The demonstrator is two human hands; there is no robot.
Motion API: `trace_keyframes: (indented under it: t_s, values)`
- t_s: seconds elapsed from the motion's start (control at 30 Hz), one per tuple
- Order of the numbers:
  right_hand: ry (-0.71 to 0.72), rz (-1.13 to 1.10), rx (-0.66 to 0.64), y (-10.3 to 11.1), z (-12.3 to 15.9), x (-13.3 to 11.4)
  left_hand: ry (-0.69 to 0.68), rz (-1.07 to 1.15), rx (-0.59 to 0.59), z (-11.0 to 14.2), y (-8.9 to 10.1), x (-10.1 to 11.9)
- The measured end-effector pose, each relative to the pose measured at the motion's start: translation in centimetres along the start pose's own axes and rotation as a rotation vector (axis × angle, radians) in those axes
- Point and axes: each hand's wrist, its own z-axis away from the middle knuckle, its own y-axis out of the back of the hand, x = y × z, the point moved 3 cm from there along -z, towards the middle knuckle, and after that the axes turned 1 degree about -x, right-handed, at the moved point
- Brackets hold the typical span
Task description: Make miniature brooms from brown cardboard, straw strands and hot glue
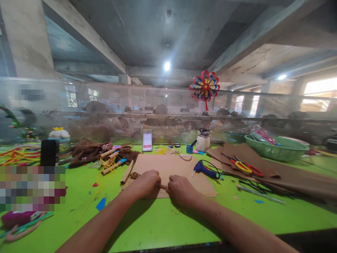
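My left hand (149, 183) and my right hand (181, 189) are close together over the front part of a stack of brown paper sheets (165, 164). Fingers on both hands are curled in. Between them shows a short length of a thin brown paper roll (163, 186), one end in each hand; the rest is hidden by my fingers. Just behind my left hand lies a dark brown piece wound with yellow (135, 175). A blue glue gun (206, 170) rests on the right side of the sheets, beyond my right hand.
Brown paper tubes (127, 173) and yellow strands lie left of the sheets. To the right are scissors (244, 167) on dark brown paper (252, 158) and a green basket (276, 151). A lit phone (147, 141) stands at the back, before a perforated screen (168, 105).
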Motion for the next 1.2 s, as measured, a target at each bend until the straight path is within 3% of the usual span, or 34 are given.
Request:
trace_keyframes:
  t_s: [0.43,0.7,1.2]
  values:
    - [0.033,0.026,0.061,0.37,0.24,0.13,0.005,0.013,-0.008,0.2,0.7,0.4]
    - [0.017,-0.006,0.03,0.51,0.34,0.16,-0.005,0.007,-0.045,0.16,0.72,0.37]
    - [0.018,-0.004,0.015,0.14,0.32,0.07,-0.044,-0.001,-0.007,-0.05,0.51,0.36]
